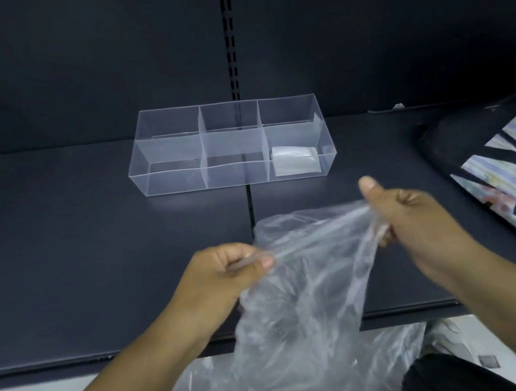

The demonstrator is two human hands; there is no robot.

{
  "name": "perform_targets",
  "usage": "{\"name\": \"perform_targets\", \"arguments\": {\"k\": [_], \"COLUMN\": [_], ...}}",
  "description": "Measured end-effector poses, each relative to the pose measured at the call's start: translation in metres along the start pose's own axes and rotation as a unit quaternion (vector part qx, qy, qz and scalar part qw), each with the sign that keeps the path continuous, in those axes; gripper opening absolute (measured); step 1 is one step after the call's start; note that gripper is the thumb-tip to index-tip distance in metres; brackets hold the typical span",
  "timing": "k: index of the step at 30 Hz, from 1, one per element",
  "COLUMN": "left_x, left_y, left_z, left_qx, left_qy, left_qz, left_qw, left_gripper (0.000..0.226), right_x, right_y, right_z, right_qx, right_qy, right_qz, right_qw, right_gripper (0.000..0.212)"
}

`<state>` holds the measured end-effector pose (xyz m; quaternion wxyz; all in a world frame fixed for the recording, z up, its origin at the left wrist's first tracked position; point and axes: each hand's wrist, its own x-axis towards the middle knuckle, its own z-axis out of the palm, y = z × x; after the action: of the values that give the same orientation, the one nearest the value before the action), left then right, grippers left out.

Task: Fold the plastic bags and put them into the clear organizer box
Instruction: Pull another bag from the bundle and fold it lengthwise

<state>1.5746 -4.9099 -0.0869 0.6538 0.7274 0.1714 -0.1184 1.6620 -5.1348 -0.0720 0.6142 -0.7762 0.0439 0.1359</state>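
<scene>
Dark shelf (92, 251) boards carry everything: at lower centre a crumpled plastic bag (298, 305) is pinched along its top edge by the fingers of the left hand (227, 271) and right hand (418, 215), apparently to be stretched flat for folding. Beyond, mid-frame, the clear organizer box (175, 182) is left unobstructed, with one folded bag (295, 160) laid in its right section. A printed bag (513, 179) is seen at the right edge.

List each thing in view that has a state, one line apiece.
Organizer box: open-topped, upright on the shelf, one bag inside.
Folded bag: lying flat in the front right compartment.
Plastic bag: unfolded, crumpled, held up by its top edge.
Left hand: pinching the bag's edge.
Right hand: gripping the bag's edge.
</scene>
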Motion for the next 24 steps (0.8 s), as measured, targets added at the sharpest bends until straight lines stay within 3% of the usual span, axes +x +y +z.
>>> {"name": "perform_targets", "arguments": {"k": [2, 3, 5, 7, 9, 13, 15, 19, 21, 24], "left_x": [0.000, -0.001, -0.002, -0.003, -0.003, -0.002, -0.002, -0.001, 0.002, 0.015], "left_y": [0.002, 0.003, 0.005, 0.007, 0.009, 0.010, 0.009, 0.002, 0.006, 0.025], "left_z": [-0.008, -0.010, -0.008, -0.005, -0.006, -0.025, -0.036, -0.055, -0.062, -0.049], "left_qx": [-0.010, -0.014, -0.020, -0.017, -0.013, -0.008, -0.008, 0.107, 0.161, 0.113], "left_qy": [0.003, 0.006, 0.004, -0.001, 0.005, 0.052, 0.048, 0.003, -0.019, -0.105], "left_qz": [0.002, 0.009, 0.019, 0.027, 0.030, 0.031, 0.020, -0.047, -0.060, -0.026], "left_qw": [1.000, 1.000, 1.000, 0.999, 0.999, 0.998, 0.999, 0.993, 0.985, 0.988], "left_gripper": [0.012, 0.014, 0.015, 0.014, 0.014, 0.016, 0.023, 0.031, 0.041, 0.072], "right_x": [0.009, 0.013, 0.015, 0.011, 0.008, 0.013, 0.013, 0.015, 0.015, 0.015], "right_y": [-0.004, -0.004, -0.003, 0.002, 0.008, 0.007, 0.001, -0.006, -0.011, -0.020], "right_z": [-0.017, -0.025, -0.030, -0.023, -0.012, -0.015, -0.017, -0.004, 0.005, 0.027], "right_qx": [-0.010, -0.002, -0.008, -0.069, -0.142, -0.021, 0.041, 0.025, 0.002, -0.038], "right_qy": [0.052, 0.042, -0.074, -0.229, -0.298, -0.256, -0.226, -0.167, -0.168, -0.219], "right_qz": [-0.059, -0.085, -0.104, -0.063, -0.031, -0.029, -0.039, -0.040, -0.037, -0.057], "right_qw": [0.997, 0.995, 0.992, 0.969, 0.943, 0.966, 0.972, 0.985, 0.985, 0.973], "right_gripper": [0.056, 0.056, 0.059, 0.067, 0.065, 0.033, 0.029, 0.056, 0.060, 0.061]}}
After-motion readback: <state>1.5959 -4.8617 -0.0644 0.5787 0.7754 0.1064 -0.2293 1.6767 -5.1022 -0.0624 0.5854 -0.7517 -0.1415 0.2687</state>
